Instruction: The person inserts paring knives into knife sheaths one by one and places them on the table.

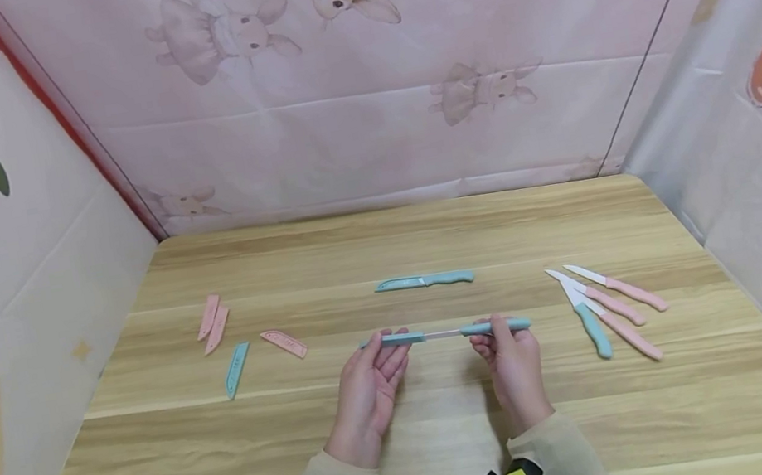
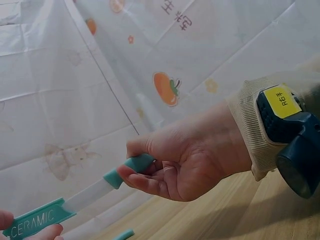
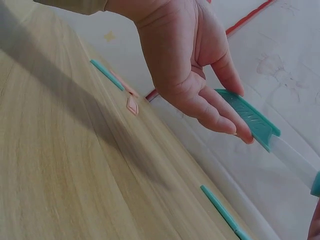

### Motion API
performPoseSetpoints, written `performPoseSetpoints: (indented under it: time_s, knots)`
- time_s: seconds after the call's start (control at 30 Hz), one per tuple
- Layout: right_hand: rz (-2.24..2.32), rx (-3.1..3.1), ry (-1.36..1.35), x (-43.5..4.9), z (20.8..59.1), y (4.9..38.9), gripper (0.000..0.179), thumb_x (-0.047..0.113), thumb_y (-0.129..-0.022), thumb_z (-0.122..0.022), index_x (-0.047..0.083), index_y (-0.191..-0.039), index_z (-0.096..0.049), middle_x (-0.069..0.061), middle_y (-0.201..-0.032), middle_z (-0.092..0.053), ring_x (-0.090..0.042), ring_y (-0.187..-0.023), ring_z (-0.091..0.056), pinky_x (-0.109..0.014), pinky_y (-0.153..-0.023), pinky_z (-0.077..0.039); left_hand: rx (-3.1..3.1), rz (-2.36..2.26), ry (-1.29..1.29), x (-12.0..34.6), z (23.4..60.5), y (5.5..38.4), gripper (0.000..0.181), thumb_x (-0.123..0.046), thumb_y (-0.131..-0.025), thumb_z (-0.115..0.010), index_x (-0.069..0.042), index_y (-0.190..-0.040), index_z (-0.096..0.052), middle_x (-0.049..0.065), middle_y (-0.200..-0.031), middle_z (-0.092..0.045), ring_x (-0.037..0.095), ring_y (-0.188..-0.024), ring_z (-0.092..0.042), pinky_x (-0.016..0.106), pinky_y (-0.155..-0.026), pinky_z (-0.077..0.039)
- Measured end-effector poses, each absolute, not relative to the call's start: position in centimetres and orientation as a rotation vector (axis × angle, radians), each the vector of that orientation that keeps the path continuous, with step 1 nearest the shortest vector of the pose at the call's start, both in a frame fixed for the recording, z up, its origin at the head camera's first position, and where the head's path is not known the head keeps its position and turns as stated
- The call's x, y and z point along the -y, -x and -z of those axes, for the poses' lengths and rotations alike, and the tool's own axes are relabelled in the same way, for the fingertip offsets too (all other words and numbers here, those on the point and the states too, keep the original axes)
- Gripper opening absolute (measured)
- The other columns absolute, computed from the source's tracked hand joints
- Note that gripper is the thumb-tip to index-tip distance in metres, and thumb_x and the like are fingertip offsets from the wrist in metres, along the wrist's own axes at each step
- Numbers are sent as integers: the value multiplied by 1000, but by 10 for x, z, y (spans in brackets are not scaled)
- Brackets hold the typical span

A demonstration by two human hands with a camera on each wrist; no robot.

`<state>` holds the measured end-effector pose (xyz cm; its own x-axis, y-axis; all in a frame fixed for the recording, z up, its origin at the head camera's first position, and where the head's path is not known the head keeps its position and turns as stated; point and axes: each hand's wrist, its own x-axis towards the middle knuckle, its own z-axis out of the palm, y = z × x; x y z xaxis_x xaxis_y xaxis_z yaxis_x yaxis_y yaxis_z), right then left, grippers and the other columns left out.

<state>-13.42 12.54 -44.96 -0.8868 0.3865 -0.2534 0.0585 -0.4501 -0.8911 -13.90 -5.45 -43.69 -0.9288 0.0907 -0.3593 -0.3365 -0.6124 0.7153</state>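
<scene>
My left hand (image 1: 368,397) pinches a teal blade sheath (image 1: 402,339) between thumb and fingers, above the table. In my right hand (image 1: 517,373) is a teal-handled knife (image 1: 443,335), gripped by its handle and pointing left. The blade tip sits inside the sheath's mouth, while a white stretch of blade shows between sheath and handle. The left wrist view shows raised lettering "CERAMIC" on the sheath (image 2: 40,218) and the right hand (image 2: 182,167) curled round the handle. From the right wrist view, the left thumb and fingers hold the sheath (image 3: 248,116) by its edges.
Farther back on the wooden table (image 1: 314,467) lies a sheathed teal knife (image 1: 424,281). At right are bare knives, one teal (image 1: 593,330) and several pink (image 1: 636,292). Left of my hands lie a teal sheath (image 1: 238,371) and pink sheaths (image 1: 284,343). Printed cloths surround the table.
</scene>
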Motion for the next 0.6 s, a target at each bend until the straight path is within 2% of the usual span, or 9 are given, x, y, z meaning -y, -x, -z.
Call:
performPoseSetpoints:
  time_s: [0.3, 0.6]
  knots:
    - [-2430, 1548, 667, -125, 451, 135, 23, 18, -100, -42, -1, -93, -53, 0, -74, -65, -6, -63, -59, -18, -65, -53, -1236, -2578, 421, 54, 436, 140, 30, -21, -100, -44, 3, -118, -45, 18, -116, -62, 21, -104, -61, 41, -99, -38]
    - [-2456, 1487, 667, -123, 451, 136, 22, 15, -100, -42, -3, -92, -53, -1, -73, -64, -6, -61, -60, -17, -61, -52, -1222, -2586, 430, 53, 437, 140, 29, -20, -100, -44, 3, -117, -46, 19, -116, -62, 22, -104, -61, 42, -99, -38]
